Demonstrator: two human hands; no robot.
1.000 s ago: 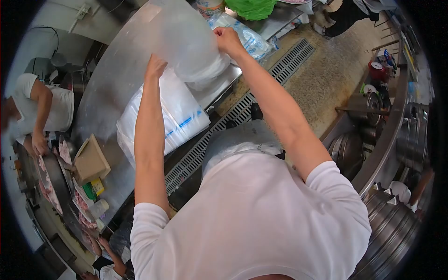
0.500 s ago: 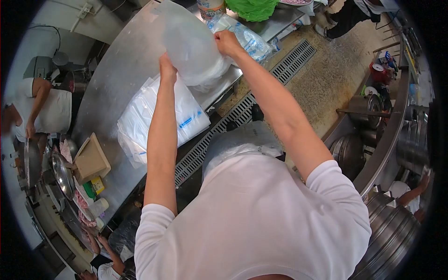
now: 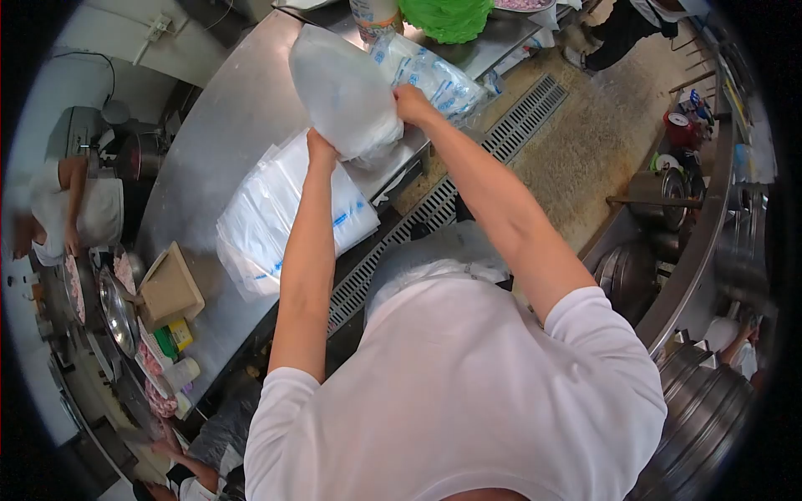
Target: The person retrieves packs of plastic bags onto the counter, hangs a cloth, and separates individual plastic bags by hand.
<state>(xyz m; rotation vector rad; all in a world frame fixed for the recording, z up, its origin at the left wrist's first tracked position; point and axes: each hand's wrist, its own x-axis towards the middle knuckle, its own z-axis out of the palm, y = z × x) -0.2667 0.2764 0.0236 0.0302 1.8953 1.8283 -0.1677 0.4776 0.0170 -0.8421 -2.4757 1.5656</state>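
A translucent plastic bag [image 3: 342, 88] is spread between my two hands above the metal table [image 3: 213, 125]. My left hand [image 3: 322, 150] is closed on the bag's lower left edge. On its right edge, my right hand [image 3: 411, 105] grips the plastic with bent fingers. Below my left hand and forearm lies a stack of flat clear bags [image 3: 266, 209] with blue print. Just beyond my right hand is a blue-printed plastic package [image 3: 439, 79].
A green bag [image 3: 451, 18] and a tub [image 3: 376, 15] stand at the table's far end. At left are a beige tray [image 3: 171, 288], a metal bowl [image 3: 117, 313] and a co-worker [image 3: 79, 196]. Steel pots [image 3: 702, 409] stand at right.
Both hands have come down and closer to my body, the left also moving right, with the bag drawn along and narrower. The co-worker at left has shifted their arms and a pan.
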